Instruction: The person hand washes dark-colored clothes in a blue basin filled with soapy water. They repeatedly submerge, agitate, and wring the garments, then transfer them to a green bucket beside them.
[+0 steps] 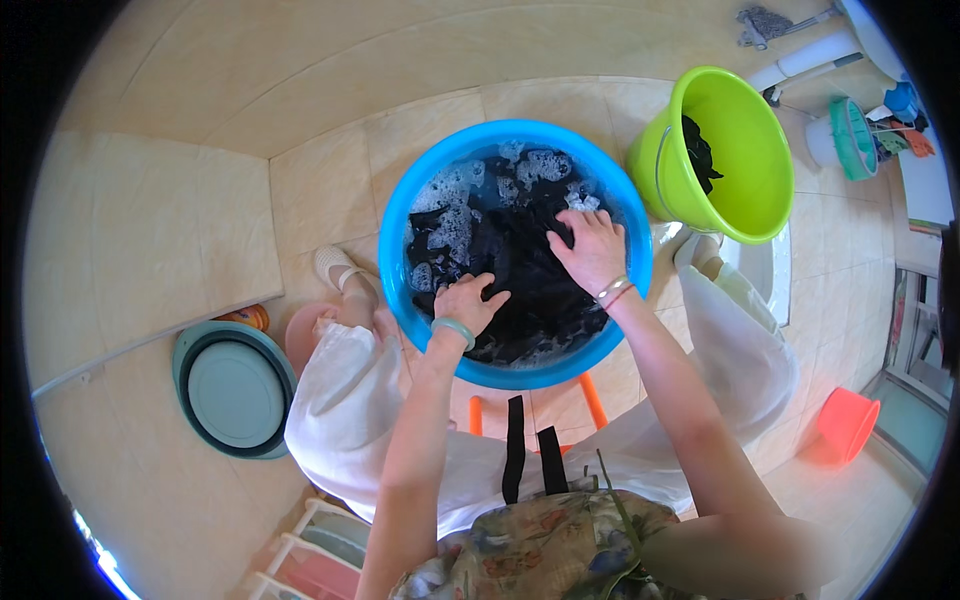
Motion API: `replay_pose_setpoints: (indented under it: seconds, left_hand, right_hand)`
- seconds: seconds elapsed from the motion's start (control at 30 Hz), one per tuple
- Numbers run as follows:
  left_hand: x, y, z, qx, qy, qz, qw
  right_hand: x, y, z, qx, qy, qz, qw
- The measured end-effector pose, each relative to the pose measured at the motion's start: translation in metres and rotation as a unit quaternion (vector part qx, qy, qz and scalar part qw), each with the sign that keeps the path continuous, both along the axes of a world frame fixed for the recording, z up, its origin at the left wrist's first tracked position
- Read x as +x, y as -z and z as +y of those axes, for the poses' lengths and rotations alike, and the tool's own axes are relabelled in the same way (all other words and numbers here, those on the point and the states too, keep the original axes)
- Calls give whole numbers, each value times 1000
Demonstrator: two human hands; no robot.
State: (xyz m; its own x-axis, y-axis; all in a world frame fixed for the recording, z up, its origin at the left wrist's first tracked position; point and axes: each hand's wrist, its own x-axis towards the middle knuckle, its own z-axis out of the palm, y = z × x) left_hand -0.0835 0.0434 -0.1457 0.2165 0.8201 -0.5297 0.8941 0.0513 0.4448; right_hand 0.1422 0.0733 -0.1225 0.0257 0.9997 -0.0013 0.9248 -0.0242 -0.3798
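Tiled floor (325, 200) is seen. Soaked dark cloth (535, 275), likely heavy, slippery, is best gripped by bunched folds; left hand (466, 303) and right hand (594, 253) fingers (580, 222) are spread.

No text, label, number or sign can be read: none shows legibly on the blue basin (520, 378) at the centre, the lime-green bucket (758, 155) at two o'clock or the grey-green basin (237, 390) at eight o'clock.

Bright, soft light is spread throughout. Blue-white glare (105, 565) is caught near eight o'clock; the tiled wall (420, 50) is bowed at twelve, corners blacked out. A patch (740, 555) toward half past four is blurred; in the black laundry (525, 265), detail is lost.
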Motion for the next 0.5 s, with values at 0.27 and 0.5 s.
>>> replay_pose_setpoints:
  seconds: [0.27, 0.5]
  left_hand:
    - [-8, -1, -7, -16, -62, 46, 997]
    - [-26, -9, -5, -85, -70, 143, 983]
  right_hand:
    - [-43, 43, 30, -174, -121, -141, 967]
    - [-12, 12, 20, 46, -33, 71, 996]
